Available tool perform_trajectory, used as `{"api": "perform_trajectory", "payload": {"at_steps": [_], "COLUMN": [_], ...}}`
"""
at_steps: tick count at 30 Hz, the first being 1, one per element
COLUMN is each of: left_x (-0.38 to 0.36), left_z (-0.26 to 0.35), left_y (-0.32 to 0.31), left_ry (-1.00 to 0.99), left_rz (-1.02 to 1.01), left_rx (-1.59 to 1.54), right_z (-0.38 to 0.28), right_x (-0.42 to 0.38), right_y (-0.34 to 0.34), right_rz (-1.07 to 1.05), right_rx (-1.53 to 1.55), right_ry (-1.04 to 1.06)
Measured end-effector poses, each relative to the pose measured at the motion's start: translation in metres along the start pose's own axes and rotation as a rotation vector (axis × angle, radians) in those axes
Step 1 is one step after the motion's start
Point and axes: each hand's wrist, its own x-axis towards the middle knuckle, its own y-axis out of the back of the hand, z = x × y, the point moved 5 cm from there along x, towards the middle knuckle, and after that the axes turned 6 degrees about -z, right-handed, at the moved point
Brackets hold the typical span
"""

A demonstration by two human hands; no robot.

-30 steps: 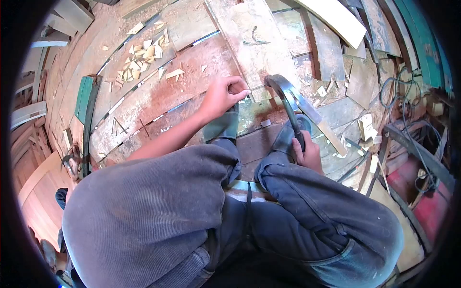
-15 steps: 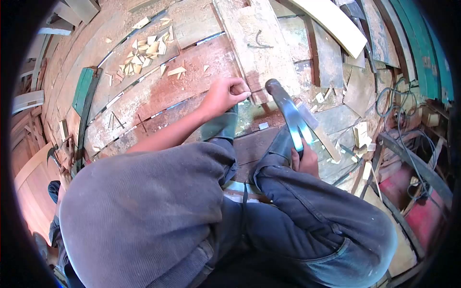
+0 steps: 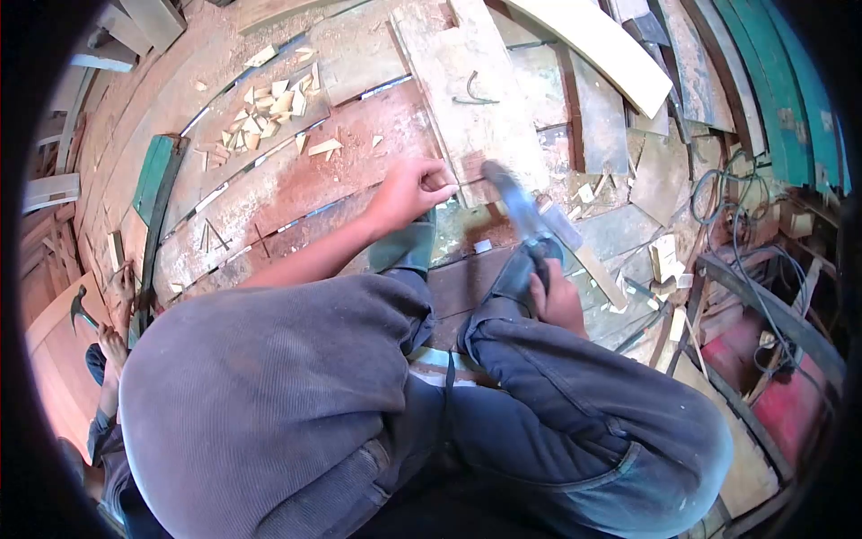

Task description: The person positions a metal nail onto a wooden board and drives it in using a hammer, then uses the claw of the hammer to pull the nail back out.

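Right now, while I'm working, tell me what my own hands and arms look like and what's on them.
Your left hand and right hand are both bare, with no gloves. The visible left forearm has no sleeve, watch or band on it. Most of your right arm is hidden, so I can't tell about a sleeve there.

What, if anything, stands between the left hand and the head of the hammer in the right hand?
Only a thin nail-like piece shows in the gap between the left hand and the hammer head; no other obstacle is visible there. Blur hides whether that piece touches the head.
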Motion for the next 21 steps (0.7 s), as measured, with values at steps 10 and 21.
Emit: {"api": "perform_trajectory", "payload": {"at_steps": [10,21], "left_x": [-0.002,0.0], "left_z": [0.006,0.005], "left_y": [-0.001,0.001], "left_ry": [-0.065,-0.024], "left_rz": [0.071,0.012], "left_rx": [-0.005,0.08], "right_z": [-0.011,-0.013], "right_x": [-0.005,-0.003], "right_y": [0.006,0.003], "right_rz": [0.054,0.003], "right_rx": [0.024,0.022], "right_ry": [-0.015,-0.034]}}
